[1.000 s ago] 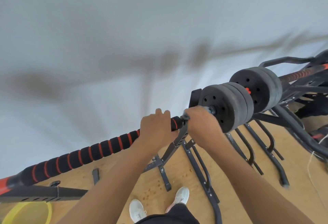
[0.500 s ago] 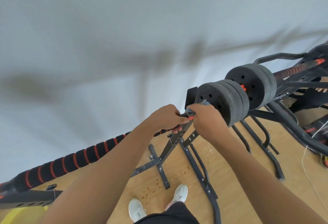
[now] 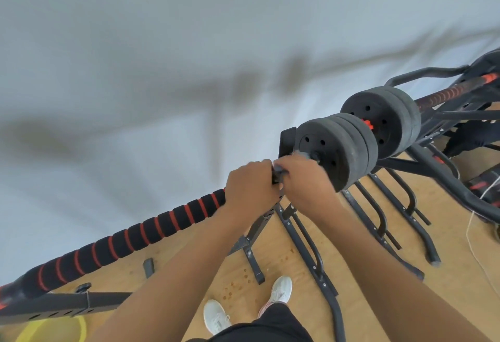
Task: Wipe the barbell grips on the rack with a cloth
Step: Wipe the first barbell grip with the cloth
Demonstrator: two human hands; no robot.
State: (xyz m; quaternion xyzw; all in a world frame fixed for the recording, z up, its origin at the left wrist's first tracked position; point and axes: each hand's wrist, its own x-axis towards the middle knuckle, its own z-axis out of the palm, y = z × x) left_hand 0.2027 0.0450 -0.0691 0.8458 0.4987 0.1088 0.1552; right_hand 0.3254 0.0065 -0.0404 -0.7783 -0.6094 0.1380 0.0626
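Observation:
A barbell with a black foam grip ringed in red (image 3: 151, 233) lies across the black rack (image 3: 259, 224), running from lower left up to a stack of black weight plates (image 3: 335, 149). My left hand (image 3: 249, 187) grips the grip's right end. Right beside it, my right hand (image 3: 305, 179) is curled round the bar just before the plates. A small bit of grey cloth (image 3: 301, 154) shows above its fingers. The rest of the cloth and the bar under both hands are hidden.
A second barbell with black plates (image 3: 384, 117) and a dark red grip (image 3: 446, 95) rests further right on more rack frames. A white wall stands close behind the bars. Below are a wooden floor, my white shoes (image 3: 216, 317), a yellow object (image 3: 54, 328) and a white cord (image 3: 476, 247).
My left hand slid right along the grip towards my right hand, and now grips the grip's end beside it. My right hand stayed on the bar at the plates.

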